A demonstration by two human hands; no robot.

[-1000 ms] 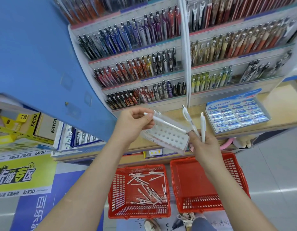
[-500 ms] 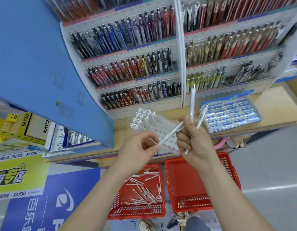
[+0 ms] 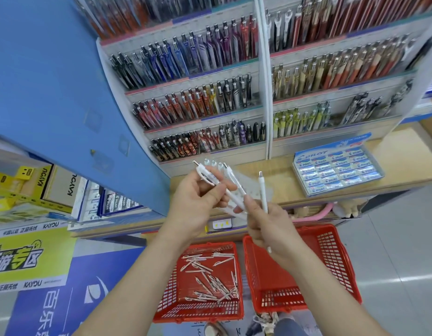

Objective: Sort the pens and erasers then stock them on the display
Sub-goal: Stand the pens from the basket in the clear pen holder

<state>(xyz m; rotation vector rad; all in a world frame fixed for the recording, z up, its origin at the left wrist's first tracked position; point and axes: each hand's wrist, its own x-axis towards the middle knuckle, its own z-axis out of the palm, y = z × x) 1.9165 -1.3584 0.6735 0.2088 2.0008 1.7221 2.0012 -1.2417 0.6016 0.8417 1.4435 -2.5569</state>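
Two red baskets sit on the floor. The left basket (image 3: 161,297) holds loose white pens (image 3: 210,277); the right basket (image 3: 331,260) is beside it. Above, the left hand (image 3: 198,204) curls round a white pen (image 3: 206,177) and the right hand (image 3: 273,226) grips an upright pen (image 3: 263,192). Behind them are a clear holder (image 3: 251,186), an eraser box (image 3: 338,170) on the surface (image 3: 399,161), and pen racks (image 3: 198,105).

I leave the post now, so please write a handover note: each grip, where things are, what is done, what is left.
Left grip holds a pen.
Right grip holds a second pen upright.
Holder behind both grips has a few pens in it: filling begun.
Loose pens lie in the left basket; erasers sit boxed on the counter.
Left: fill the holder, stock the display.
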